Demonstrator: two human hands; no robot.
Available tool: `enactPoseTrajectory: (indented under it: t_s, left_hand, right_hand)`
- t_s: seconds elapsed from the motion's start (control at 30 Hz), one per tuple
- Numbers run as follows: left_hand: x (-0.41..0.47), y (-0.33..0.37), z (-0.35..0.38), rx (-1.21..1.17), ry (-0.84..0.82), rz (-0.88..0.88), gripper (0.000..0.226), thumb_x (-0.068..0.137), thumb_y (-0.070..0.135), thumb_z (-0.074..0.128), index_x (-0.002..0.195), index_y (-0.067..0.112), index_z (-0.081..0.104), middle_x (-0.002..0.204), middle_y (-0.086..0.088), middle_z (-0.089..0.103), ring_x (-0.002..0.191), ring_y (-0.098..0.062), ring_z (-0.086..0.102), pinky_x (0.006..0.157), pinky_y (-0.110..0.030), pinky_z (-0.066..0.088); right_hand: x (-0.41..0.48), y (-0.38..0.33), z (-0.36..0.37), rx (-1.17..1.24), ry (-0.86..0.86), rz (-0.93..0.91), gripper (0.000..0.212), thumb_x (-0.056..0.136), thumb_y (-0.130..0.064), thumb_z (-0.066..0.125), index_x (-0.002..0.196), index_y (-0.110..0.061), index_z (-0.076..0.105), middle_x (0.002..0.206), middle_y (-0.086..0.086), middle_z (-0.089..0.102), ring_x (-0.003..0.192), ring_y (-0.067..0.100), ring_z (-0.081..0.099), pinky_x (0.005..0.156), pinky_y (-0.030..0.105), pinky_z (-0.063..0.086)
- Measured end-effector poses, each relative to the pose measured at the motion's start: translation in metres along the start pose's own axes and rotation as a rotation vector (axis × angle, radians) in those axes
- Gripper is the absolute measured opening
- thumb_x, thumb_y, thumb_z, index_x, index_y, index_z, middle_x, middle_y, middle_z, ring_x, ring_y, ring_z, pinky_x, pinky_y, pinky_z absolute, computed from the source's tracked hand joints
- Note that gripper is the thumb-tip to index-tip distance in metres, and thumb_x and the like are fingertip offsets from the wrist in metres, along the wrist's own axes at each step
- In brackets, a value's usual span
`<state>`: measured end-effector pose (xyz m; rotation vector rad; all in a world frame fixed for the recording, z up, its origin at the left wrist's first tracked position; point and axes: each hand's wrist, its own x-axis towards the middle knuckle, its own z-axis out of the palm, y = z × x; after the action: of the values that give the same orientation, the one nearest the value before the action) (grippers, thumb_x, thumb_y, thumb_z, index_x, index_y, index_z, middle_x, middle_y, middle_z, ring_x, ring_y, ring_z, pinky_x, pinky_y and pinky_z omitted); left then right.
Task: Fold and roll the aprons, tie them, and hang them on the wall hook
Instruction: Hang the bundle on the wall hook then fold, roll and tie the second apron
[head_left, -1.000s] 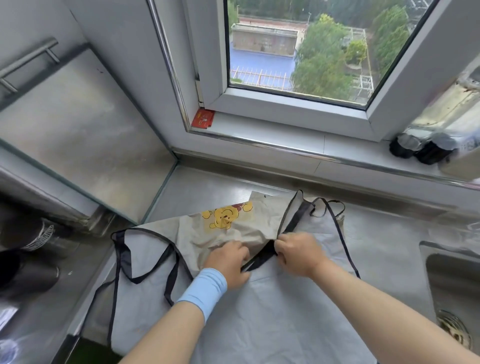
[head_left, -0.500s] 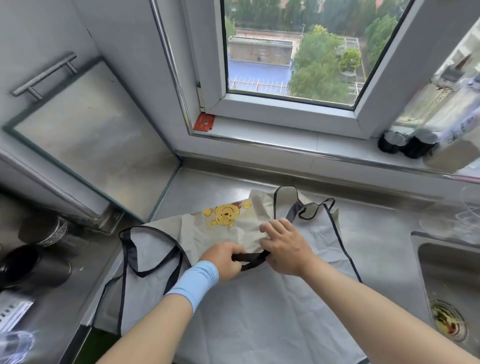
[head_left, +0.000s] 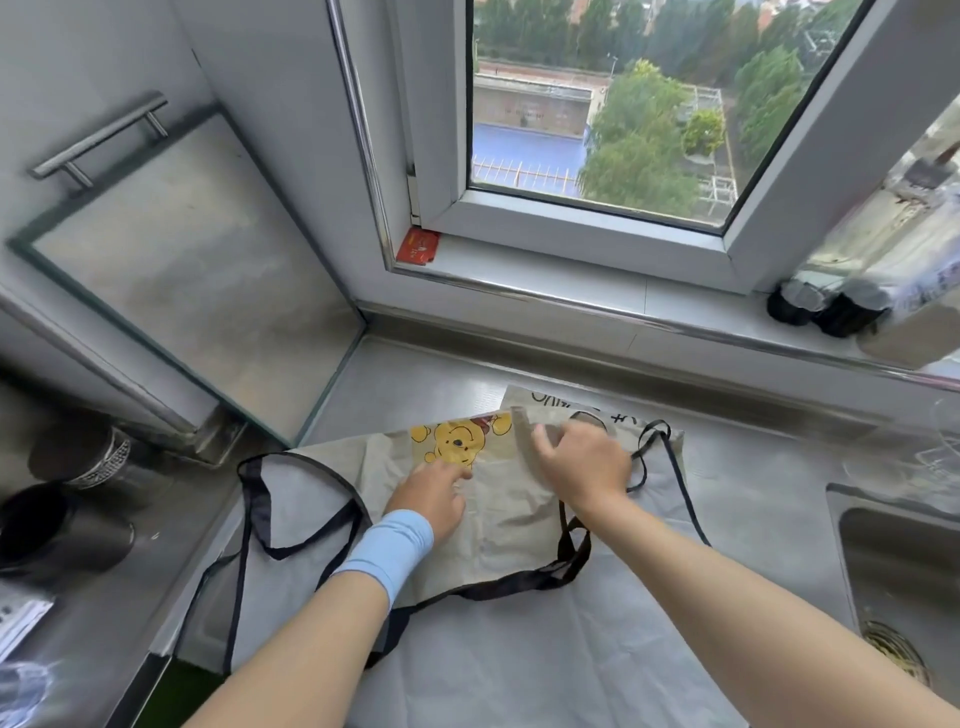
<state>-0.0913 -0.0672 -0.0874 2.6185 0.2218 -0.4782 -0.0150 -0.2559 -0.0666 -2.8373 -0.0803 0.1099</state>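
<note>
Left hand (head_left: 431, 501): fingers flat and straight, pressing down on the tan apron (head_left: 498, 519). It grips nothing.
Right hand (head_left: 584, 462): it rests on a folded flap at the top of the same apron. It is blurry, so I cannot tell if it pinches the flap or just pushes it.
Between the hands: smooth tan cloth.
Just past the left fingers: a yellow bear picture (head_left: 457, 441) on the apron.
By the right wrist: a black strap (head_left: 562, 530), lying loose in a loop.
Under all this: a gray apron (head_left: 519, 654), spread out flat, with its straps loose too.
Under both aprons: the steel counter (head_left: 426, 374).
Far right of the hands: a sink (head_left: 893, 561).
Done so far: I think only a first fold on the tan apron.
Left to do: more folding, then rolling, tying and hanging. The gray apron looks not begun. No hook shows.
</note>
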Motion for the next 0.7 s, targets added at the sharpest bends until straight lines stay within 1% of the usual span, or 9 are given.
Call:
enactPoseTrajectory:
  t_s: [0.1,0.17,0.23,0.3,0.4,0.47,0.6,0.63,0.7]
  left_hand:
    - [0.020,0.006,-0.001,0.006,0.025,0.039,0.044,0.093,0.019,0.047,0.136,0.028,0.047,0.138,0.007,0.047,0.130,-0.017,0.039,0.108,-0.037,0.037]
    - [0.035,0.016,0.000,0.000,0.041,0.089,0.047,0.093,0.022,0.048,0.139,0.028,0.043,0.143,0.008,0.042,0.134,-0.017,0.034,0.109,-0.039,0.036]
    - [0.051,0.031,0.002,0.000,0.042,0.133,0.053,0.093,0.026,0.051,0.144,0.029,0.036,0.149,0.010,0.033,0.140,-0.017,0.028,0.111,-0.040,0.033]
    - [0.065,0.050,0.003,0.010,0.042,0.171,0.059,0.093,0.027,0.052,0.147,0.027,0.028,0.154,0.009,0.026,0.142,-0.016,0.024,0.113,-0.039,0.032]
    - [0.083,0.075,0.005,-0.002,0.061,0.184,0.064,0.095,0.027,0.053,0.150,0.023,0.021,0.157,0.005,0.023,0.143,-0.018,0.025,0.115,-0.038,0.030]
    - [0.095,0.087,0.008,-0.013,0.080,0.177,0.064,0.095,0.027,0.052,0.150,0.023,0.020,0.157,0.004,0.024,0.143,-0.019,0.025,0.116,-0.037,0.028]
    - [0.113,0.100,0.019,0.023,0.004,0.196,0.068,0.095,0.027,0.051,0.152,0.023,0.015,0.160,0.003,0.016,0.146,-0.020,0.019,0.118,-0.040,0.022]
    - [0.116,0.101,0.023,0.028,-0.022,0.199,0.069,0.095,0.028,0.051,0.152,0.024,0.014,0.161,0.004,0.014,0.147,-0.020,0.017,0.119,-0.040,0.021]
    - [0.121,0.103,0.031,0.020,-0.070,0.193,0.070,0.095,0.034,0.050,0.153,0.025,0.013,0.161,0.004,0.013,0.147,-0.021,0.017,0.119,-0.039,0.020]
  right_hand:
    - [0.030,0.011,-0.008,0.125,-0.095,0.444,0.073,0.085,-0.075,0.028,0.067,-0.014,0.062,0.070,0.002,0.060,0.069,0.025,0.060,0.058,0.027,0.040]
    - [0.046,0.024,-0.008,0.284,-0.157,0.526,0.062,0.086,-0.066,0.035,0.074,-0.013,0.064,0.081,0.004,0.063,0.082,0.029,0.062,0.068,0.032,0.045]
    - [0.057,0.034,-0.006,0.398,-0.150,0.375,0.036,0.087,-0.043,0.047,0.101,-0.018,0.068,0.104,0.003,0.066,0.101,0.028,0.061,0.082,0.034,0.046]
    - [0.061,0.046,-0.006,0.379,-0.068,0.096,0.039,0.083,-0.018,0.051,0.120,-0.020,0.063,0.119,-0.002,0.060,0.106,0.020,0.058,0.092,0.034,0.047]
    - [0.066,0.074,-0.005,0.403,0.195,-0.144,0.048,0.067,0.009,0.048,0.107,-0.010,0.065,0.113,0.002,0.060,0.105,0.022,0.057,0.092,0.032,0.045]
    - [0.070,0.101,-0.006,0.247,0.230,-0.147,0.054,0.059,0.009,0.050,0.107,-0.011,0.064,0.115,0.004,0.058,0.111,0.026,0.053,0.094,0.036,0.039]
    - [0.072,0.149,-0.001,-0.147,-0.074,-0.209,0.069,0.061,-0.013,0.065,0.130,-0.019,0.056,0.133,0.004,0.052,0.129,0.028,0.043,0.105,0.040,0.029]
    - [0.074,0.154,0.001,-0.173,-0.109,-0.227,0.062,0.064,-0.019,0.067,0.125,-0.021,0.061,0.127,0.004,0.057,0.125,0.028,0.047,0.102,0.040,0.030]
    - [0.083,0.154,0.001,-0.132,-0.062,-0.218,0.027,0.075,-0.021,0.067,0.102,-0.023,0.071,0.103,0.000,0.067,0.106,0.027,0.058,0.091,0.037,0.032]
